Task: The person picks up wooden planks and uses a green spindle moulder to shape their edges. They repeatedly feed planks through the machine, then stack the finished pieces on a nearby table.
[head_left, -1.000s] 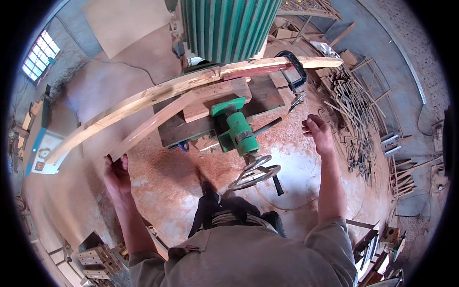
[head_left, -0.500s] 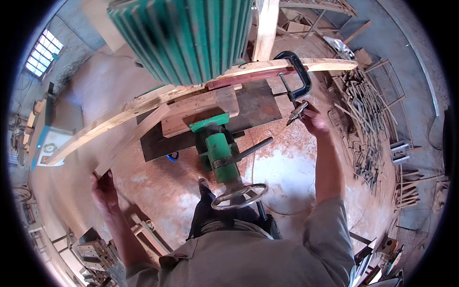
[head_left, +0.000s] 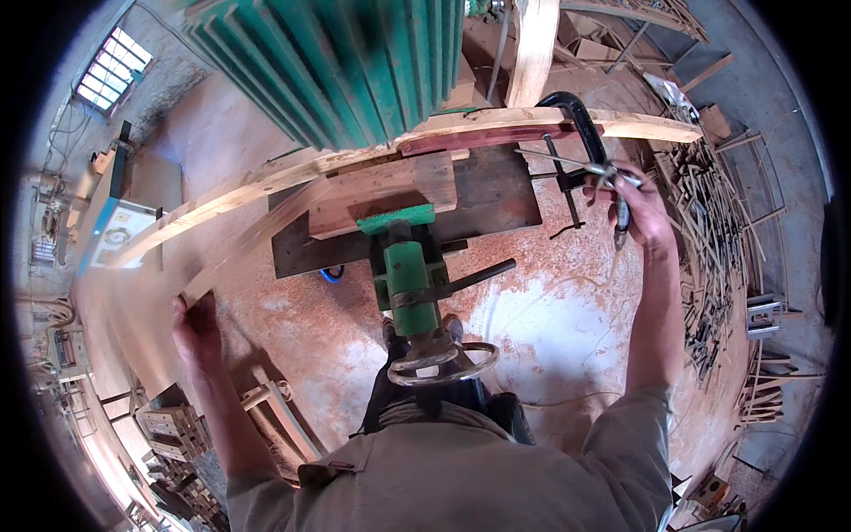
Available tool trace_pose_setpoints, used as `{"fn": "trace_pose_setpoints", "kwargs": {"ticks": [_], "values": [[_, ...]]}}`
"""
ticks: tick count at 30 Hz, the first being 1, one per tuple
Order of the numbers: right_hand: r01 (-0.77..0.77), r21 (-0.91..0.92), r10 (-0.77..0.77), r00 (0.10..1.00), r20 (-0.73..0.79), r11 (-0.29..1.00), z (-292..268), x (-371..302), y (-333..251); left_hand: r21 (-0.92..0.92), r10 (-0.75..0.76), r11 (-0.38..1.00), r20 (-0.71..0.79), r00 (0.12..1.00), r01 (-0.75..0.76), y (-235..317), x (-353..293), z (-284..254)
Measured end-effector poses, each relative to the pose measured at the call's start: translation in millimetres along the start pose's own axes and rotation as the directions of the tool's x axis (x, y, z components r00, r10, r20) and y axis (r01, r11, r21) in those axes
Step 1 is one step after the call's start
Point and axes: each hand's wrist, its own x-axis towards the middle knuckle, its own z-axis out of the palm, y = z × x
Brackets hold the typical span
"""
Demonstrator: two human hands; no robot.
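Note:
My left hand is closed around the near end of a narrow wooden board, blurred by motion, which slants up to a reddish wood block. In my right hand is an air blow gun, its thin nozzle pointing left. Just beyond that hand, a black C-clamp grips a long pale wooden strip and a dark red strip lying along it. A green clamp pad sits against the wood block on the dark metal machine table.
A large green ribbed motor hangs over the table. Toward me are a metal handwheel and a lever. Wood offcuts are piled on the right. Stacked wooden pieces stand at the lower left.
My right hand has risen and moved right, turning the blow gun so its nozzle points left above the table edge. My left hand keeps its hold on the board. The whole view has shifted slightly.

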Motion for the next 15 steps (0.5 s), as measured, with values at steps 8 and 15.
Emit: {"fn": "trace_pose_setpoints", "kwargs": {"ticks": [8, 15], "values": [[-0.054, -0.325, 0.053, 0.999, -0.013, 0.944, 52, 25, -10, 0.111, -0.108, 0.987, -0.061, 0.992, 0.114, -8, 66, 8], [-0.254, -0.339, 0.265, 0.964, -0.016, 0.906, -20, 22, 20, 0.184, -0.151, 0.970, -0.051, 0.987, 0.158, -29, 103, 21]]}}
